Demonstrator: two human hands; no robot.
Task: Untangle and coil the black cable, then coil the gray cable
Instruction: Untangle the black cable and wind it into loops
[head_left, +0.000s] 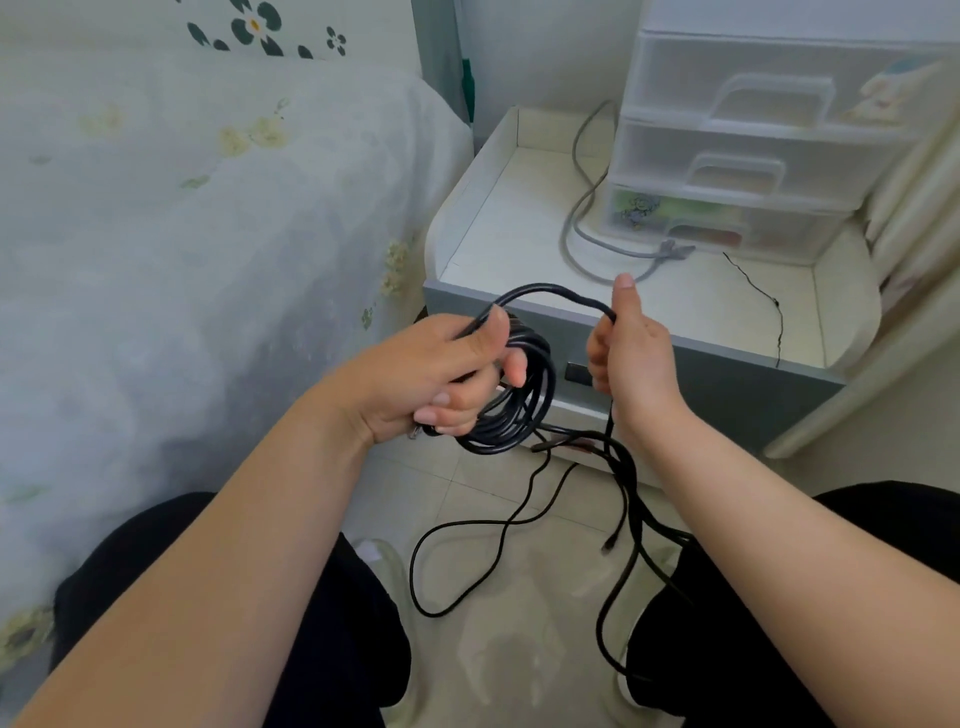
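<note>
My left hand (447, 374) grips a bundle of several loops of the black cable (524, 400) in front of the nightstand. One strand arches from that bundle over to my right hand (631, 353), which holds it in a closed fist with the thumb up. Below my right hand the loose black cable hangs in a tangle and trails in loops over the tiled floor between my knees. The gray cable (587, 208) lies loosely on the nightstand top, beside the drawer unit.
The white nightstand (498, 218) carries a translucent plastic drawer unit (737, 150) at its back right and a thin black wire (763, 301) near the front edge. A bed with a floral cover (182, 234) fills the left. Pale curtain folds hang at the right.
</note>
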